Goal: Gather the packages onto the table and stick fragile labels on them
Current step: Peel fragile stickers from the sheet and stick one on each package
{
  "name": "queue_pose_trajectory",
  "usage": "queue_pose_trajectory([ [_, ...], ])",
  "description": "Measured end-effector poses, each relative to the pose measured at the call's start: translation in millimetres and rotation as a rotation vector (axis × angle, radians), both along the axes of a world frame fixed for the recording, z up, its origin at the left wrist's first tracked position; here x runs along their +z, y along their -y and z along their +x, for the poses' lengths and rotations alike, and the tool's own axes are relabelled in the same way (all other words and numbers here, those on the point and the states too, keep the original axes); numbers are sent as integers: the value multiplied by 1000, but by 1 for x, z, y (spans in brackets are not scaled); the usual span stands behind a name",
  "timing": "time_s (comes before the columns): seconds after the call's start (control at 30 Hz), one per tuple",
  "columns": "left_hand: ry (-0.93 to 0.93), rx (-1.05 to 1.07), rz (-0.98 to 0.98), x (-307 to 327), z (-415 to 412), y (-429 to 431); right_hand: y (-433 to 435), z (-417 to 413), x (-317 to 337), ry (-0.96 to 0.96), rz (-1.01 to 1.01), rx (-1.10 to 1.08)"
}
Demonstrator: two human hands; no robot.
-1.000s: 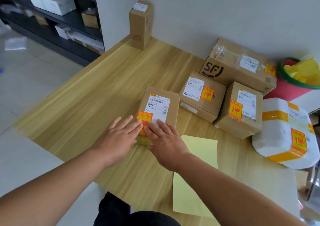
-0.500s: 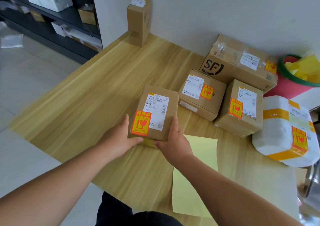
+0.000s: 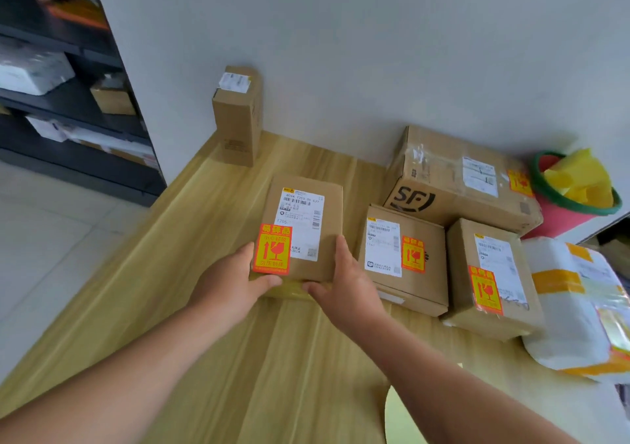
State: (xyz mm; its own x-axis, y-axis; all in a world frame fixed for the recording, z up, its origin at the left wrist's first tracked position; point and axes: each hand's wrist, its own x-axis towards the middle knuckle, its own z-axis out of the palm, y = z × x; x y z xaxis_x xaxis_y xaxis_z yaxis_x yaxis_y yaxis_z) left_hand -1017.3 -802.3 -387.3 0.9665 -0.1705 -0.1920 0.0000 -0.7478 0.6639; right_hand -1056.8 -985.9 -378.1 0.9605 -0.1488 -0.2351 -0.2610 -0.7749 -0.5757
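gripping a small cardboard package (image 3: 303,228) at centre tabletop (image 3: 191,239), left hand (image 3: 235,281) clasping its near left corner, right hand (image 3: 347,285) clasping its near right edge, fingers wrapping the sides. showing an orange fragile label (image 3: 271,249) on the package's near left, beside a white shipping label. sitting at 3 o'clock of it, two labelled boxes (image 3: 404,256) (image 3: 491,276) and a white padded parcel (image 3: 572,304). resting at 1 o'clock, a big sf box (image 3: 460,177) against the wall. standing at 11 o'clock, a tall narrow box (image 3: 237,116), upright.
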Motion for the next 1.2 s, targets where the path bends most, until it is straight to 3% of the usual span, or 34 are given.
queue_pose_trajectory([
  [0.27, 52, -125, -33, -4, 135, 58, 40, 113, 6, 34, -74, -192],
  [0.53, 93, -154, -39, -16, 215, 113, 84, 190, -3, 34, -186, -230],
  [0.83, 76, -122, -94, -42, 240, 152, 110, 222, -26, 24, -220, -285],
  [1.0, -8, -158, -78, -53, 245, 167, 113, 226, -33, -104, -293, -316],
  [1.2, 29, -318, 6, -53, 245, 172, 86, 232, -40, -34, -472, -206],
])
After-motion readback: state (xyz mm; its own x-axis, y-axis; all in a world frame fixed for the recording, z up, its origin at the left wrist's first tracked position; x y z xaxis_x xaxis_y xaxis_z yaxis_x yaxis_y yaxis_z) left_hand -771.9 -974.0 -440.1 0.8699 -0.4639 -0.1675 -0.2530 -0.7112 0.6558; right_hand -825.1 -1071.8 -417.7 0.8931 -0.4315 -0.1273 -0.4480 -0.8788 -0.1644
